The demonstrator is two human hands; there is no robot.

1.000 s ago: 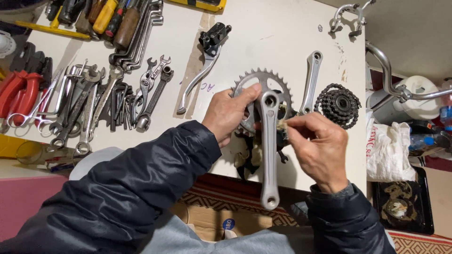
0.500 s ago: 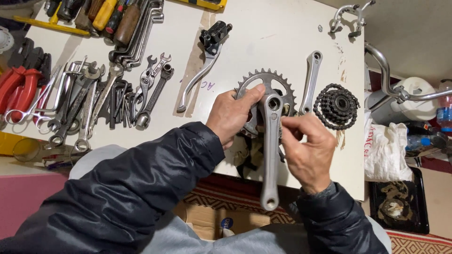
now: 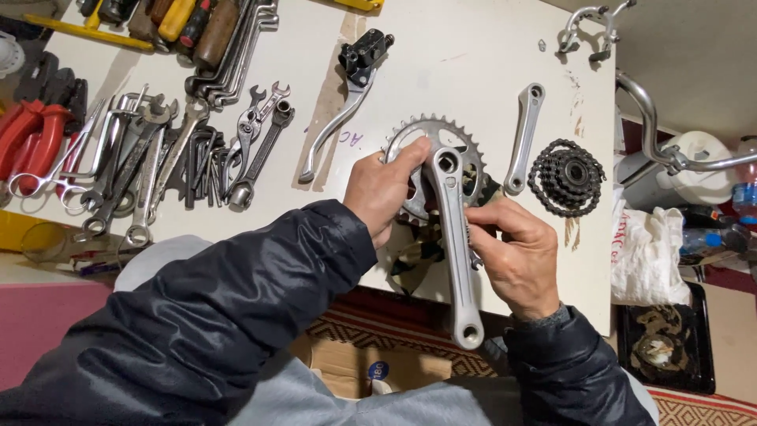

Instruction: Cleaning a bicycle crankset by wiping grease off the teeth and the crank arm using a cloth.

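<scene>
Left hand (image 3: 384,189) covered the lower-left teeth of the silver toothed chainring (image 3: 465,154). Right hand (image 3: 516,252) hid the camouflage-patterned rag (image 3: 418,254) partly, and its fingertips sat behind the silver crank arm (image 3: 456,237). Screwdriver handles (image 3: 185,20) were cut by the top edge. Red-handled pliers (image 3: 27,142) were cut at left.

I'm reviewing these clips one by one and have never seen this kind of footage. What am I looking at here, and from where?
The camera sits on a person's head and looks down at their own two bare hands over a white table. The left hand grips a toothed chainring; the right hand touches the silver crank arm fixed to it. Beside them lie a second crank arm, a black sprocket cluster, a brake lever and a row of wrenches.
</scene>
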